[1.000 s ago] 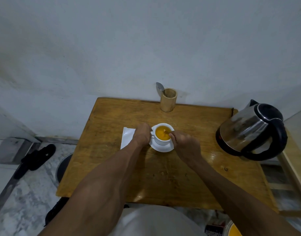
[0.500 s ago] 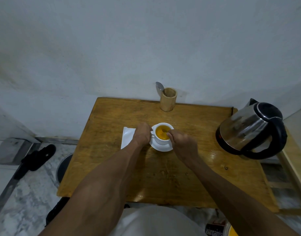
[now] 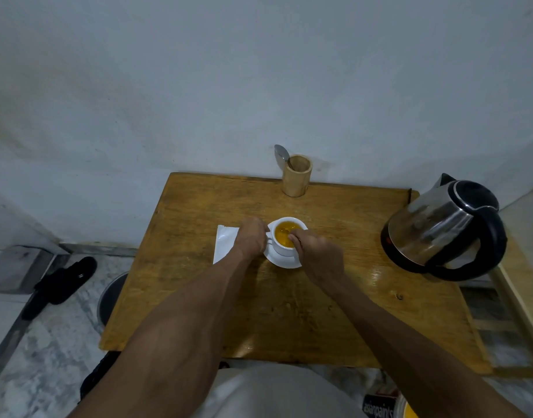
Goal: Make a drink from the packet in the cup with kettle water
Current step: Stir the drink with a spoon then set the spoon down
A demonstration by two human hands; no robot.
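A white cup (image 3: 282, 249) full of orange drink stands on a white saucer (image 3: 277, 260) in the middle of the wooden table (image 3: 334, 312). My left hand (image 3: 251, 238) grips the cup's handle on its left side. My right hand (image 3: 318, 256) is pinched over the cup's near rim, its fingertips at the liquid; a thin stirrer seems to be in them but is mostly hidden. A white packet (image 3: 224, 242) lies flat just left of my left hand. The steel and black kettle (image 3: 443, 230) stands at the table's right edge.
A bamboo holder (image 3: 296, 180) with a spoon (image 3: 281, 154) in it stands at the table's back edge by the wall. On the floor at the left lie a black slipper (image 3: 63, 282) and a round dark vessel (image 3: 110, 297). A paint tin (image 3: 383, 405) sits at bottom right.
My right hand has shifted a little left and forward over the cup, its fingertips circling in the drink. My left hand has stayed on the handle.
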